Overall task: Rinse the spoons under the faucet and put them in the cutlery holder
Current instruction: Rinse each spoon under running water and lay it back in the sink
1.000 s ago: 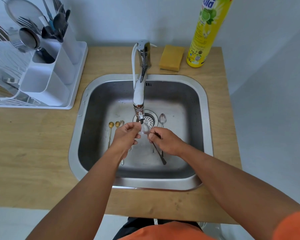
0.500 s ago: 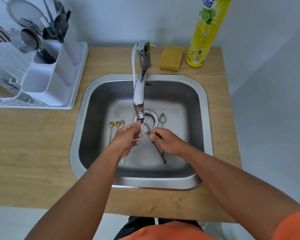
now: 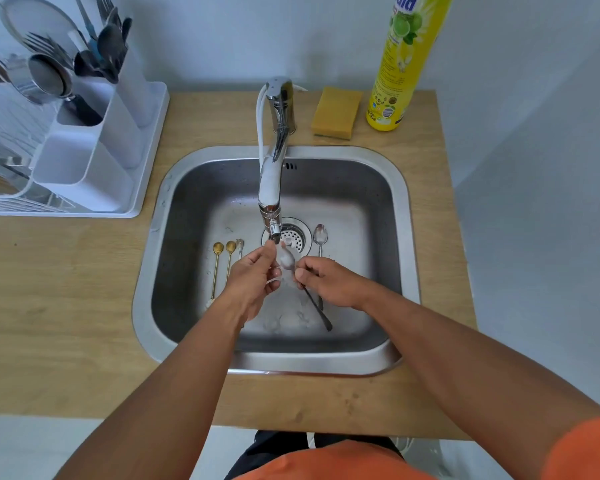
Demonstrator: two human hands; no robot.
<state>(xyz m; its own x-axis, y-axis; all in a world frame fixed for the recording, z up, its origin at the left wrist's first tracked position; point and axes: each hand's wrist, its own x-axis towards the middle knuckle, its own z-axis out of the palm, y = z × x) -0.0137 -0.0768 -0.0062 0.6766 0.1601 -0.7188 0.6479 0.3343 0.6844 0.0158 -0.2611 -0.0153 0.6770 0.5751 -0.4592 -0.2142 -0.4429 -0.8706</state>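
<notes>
Over the steel sink [image 3: 400,188] my right hand [image 3: 329,280] grips a silver spoon [image 3: 287,260] by its neck, bowl up under the chrome faucet [image 3: 272,174], where water runs onto it. My left hand [image 3: 253,275] touches the spoon's bowl with its fingertips. The handle sticks out below my right hand. On the sink floor lie two gold spoons [image 3: 217,268], another utensil partly behind my left hand, and a silver spoon [image 3: 320,237] right of the drain. The white cutlery holder [image 3: 94,147] stands at the far left with several utensils in it.
A white dish rack [image 3: 11,140] with a strainer sits behind the holder on the wooden counter [image 3: 66,306]. A yellow sponge [image 3: 336,112] and a tall yellow dish soap bottle [image 3: 402,64] stand behind the sink at the right.
Both hands stay under the faucet with the spoon; my left fingers have shifted slightly over the bowl. Nothing else moved.
</notes>
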